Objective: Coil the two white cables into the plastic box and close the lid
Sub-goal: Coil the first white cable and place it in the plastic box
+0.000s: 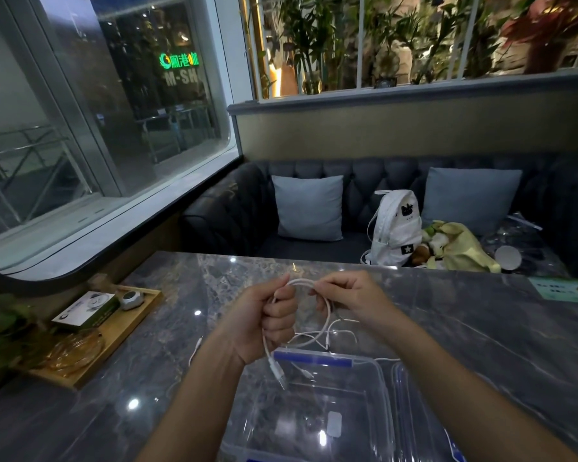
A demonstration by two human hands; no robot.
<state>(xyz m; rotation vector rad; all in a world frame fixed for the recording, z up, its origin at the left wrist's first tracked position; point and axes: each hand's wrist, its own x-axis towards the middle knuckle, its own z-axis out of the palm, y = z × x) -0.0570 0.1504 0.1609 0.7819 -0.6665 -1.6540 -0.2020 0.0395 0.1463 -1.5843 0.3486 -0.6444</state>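
My left hand [267,320] grips a white cable [327,315] in its fist above the marble table. My right hand [347,295] pinches the same cable's loop at the top. The loop hangs between both hands, and its plug ends [277,371] dangle over the clear plastic box [384,388] with blue clips. The box stands open just below my hands. Its clear lid [414,415] lies to its right. A second thin white cable [342,332] trails on the table behind the box; one end [196,350] shows left of my left wrist.
A wooden tray [127,331] with a small box, a white gadget and an amber glass dish sits at the table's left. A green card [564,288] lies at the far right. Beyond the table a dark sofa holds cushions, a white backpack [394,228] and bags.
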